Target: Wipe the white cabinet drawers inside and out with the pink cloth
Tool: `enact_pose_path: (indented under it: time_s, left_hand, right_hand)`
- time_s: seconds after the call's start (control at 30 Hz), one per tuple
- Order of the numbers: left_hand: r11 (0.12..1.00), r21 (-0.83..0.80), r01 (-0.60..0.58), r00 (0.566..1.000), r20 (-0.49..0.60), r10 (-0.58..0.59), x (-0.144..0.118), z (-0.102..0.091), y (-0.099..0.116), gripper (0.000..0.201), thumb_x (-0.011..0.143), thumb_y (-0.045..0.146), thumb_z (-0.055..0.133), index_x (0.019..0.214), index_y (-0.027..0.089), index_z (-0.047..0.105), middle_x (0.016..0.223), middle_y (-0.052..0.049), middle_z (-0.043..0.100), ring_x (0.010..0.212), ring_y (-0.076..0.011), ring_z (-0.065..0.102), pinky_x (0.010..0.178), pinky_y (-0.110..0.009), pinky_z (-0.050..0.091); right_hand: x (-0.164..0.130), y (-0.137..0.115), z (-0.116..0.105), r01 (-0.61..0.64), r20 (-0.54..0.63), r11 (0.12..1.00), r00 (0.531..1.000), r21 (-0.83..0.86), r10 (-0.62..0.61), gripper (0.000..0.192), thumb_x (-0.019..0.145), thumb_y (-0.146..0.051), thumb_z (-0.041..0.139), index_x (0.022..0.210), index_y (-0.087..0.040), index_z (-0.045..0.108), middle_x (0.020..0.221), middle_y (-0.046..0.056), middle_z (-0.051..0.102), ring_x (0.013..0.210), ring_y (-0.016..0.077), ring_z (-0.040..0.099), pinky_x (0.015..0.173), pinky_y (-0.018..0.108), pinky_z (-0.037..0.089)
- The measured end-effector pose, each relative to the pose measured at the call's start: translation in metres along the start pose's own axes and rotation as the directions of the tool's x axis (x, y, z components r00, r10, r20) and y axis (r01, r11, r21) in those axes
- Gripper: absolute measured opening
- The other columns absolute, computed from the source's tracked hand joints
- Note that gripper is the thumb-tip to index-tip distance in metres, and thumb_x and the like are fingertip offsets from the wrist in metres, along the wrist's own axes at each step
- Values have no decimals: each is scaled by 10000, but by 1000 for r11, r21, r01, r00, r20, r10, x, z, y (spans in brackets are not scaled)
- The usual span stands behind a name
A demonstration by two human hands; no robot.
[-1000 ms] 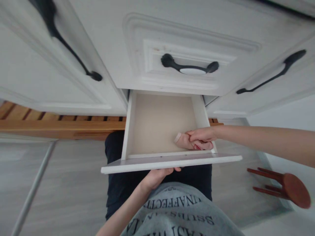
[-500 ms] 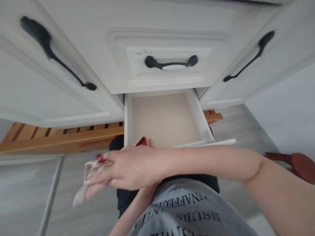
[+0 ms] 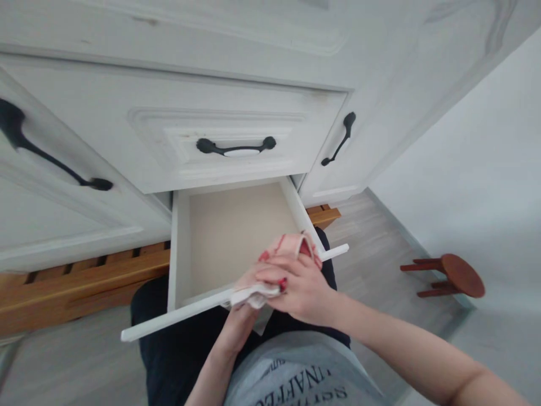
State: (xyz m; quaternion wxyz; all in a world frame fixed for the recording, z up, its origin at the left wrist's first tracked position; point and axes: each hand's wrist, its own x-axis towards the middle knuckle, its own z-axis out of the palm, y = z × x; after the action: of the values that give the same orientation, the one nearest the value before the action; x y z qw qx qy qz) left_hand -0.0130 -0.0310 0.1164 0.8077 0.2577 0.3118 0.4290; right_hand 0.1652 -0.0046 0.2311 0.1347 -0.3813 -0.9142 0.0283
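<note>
A pink-and-white cloth with red patches (image 3: 291,245) is bunched between my two hands over the front edge of the pulled-out drawer (image 3: 181,259). My right hand (image 3: 302,287) lies across the cloth from the right, its fingers curled round it. From below, my left hand (image 3: 245,313) reaches up into the same cloth and grips it; most of its fingers are hidden by the folds and by my right hand. The drawer has white sides and a plain beige bottom.
Above the drawer is a white drawer front with a black handle (image 3: 236,149). Cabinet doors with black handles flank it. A slatted wooden rack (image 3: 105,276) runs along the cabinet base. To the right, a reddish-brown stool (image 3: 462,276) is on the grey floor near the wall.
Both hands and the cloth have moved from left of the drawer to the right part of its front edge. The view has swung right, showing the whole stool.
</note>
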Motion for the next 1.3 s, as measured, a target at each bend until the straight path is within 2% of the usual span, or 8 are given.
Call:
enact_pose_path:
  time_s: [0.1, 0.23, 0.4, 0.5, 0.7, 0.87, 1.0, 1.3]
  left_hand:
    - [1000, 15, -11, 1000, 12, 11, -1, -2, -14, 300, 842, 444, 789, 1020, 203, 803, 1244, -96, 746, 1324, -332, 587, 1192, -451, 407]
    - [998, -54, -29, 1000, 2, 30, -8, -3, -20, 243, 894, 392, 741, 994, 180, 807, 1251, -123, 741, 1300, -300, 605, 1071, -356, 482]
    - [987, -163, 12, 999, -36, -18, -12, 6, -15, 255, 921, 397, 720, 1082, 209, 779, 1328, -109, 706, 1184, -244, 677, 933, -272, 523]
    - [994, -104, -11, 997, -79, 2, -5, 12, -8, 270, 907, 396, 738, 1062, 179, 779, 1299, -129, 717, 1160, -247, 688, 917, -263, 519]
    - [994, -29, -102, 972, -216, 94, 23, 9, 6, 356, 833, 451, 810, 1054, 174, 782, 1241, -113, 735, 1061, -205, 708, 880, -232, 524]
    - [968, -167, -187, 939, -320, 127, 61, 12, 20, 377, 743, 402, 896, 987, 143, 771, 1138, -101, 753, 929, -165, 729, 743, -172, 534]
    - [902, -335, -271, 901, -419, 115, 91, 17, 30, 233, 763, 250, 876, 900, 143, 721, 956, -56, 760, 776, -132, 739, 627, -136, 516]
    - [827, -422, -372, 882, -438, 173, 155, 23, 59, 20, 891, 185, 702, 911, 184, 704, 1001, -89, 751, 929, -178, 733, 769, -221, 570]
  right_hand:
    - [-58, 42, 0, -134, -465, 989, 881, -66, 88, 216, 906, -197, 629, 1090, -276, 709, 1182, 38, 721, 1146, 206, 632, 1028, 396, 434]
    - [-107, 72, 28, -366, -675, 930, 697, -45, 241, 136, 851, -144, 598, 871, -257, 671, 1061, 76, 695, 1128, 273, 620, 1038, 493, 454]
    - [-114, 50, 100, -731, -589, 605, 349, 316, 729, 192, 906, -263, 476, 955, -200, 651, 1062, 170, 662, 1135, 351, 537, 1014, 580, 421]
    - [-110, 29, 133, -762, -383, 419, 242, 494, 891, 227, 835, -257, 464, 916, -193, 667, 979, 162, 630, 1029, 341, 552, 937, 552, 474]
    - [-104, 8, 129, -513, 5, 406, 626, 757, 780, 265, 780, -198, 494, 850, -233, 746, 980, 77, 685, 941, 252, 677, 834, 387, 567]
    - [-67, 53, 60, -486, -583, 720, 429, 496, 690, 436, 913, -397, 591, 1284, -181, 668, 1329, 191, 630, 1236, 365, 594, 1060, 539, 459]
    - [-8, 98, 44, -558, -698, 742, 360, 371, 619, 725, 964, -495, 511, 1537, -57, 440, 1470, 302, 517, 1371, 468, 470, 1105, 664, 357]
    - [124, 73, 114, -245, -557, 964, 817, -101, 150, 620, 1025, -272, 419, 1624, -144, 326, 1636, 190, 368, 1580, 402, 110, 1193, 659, 277]
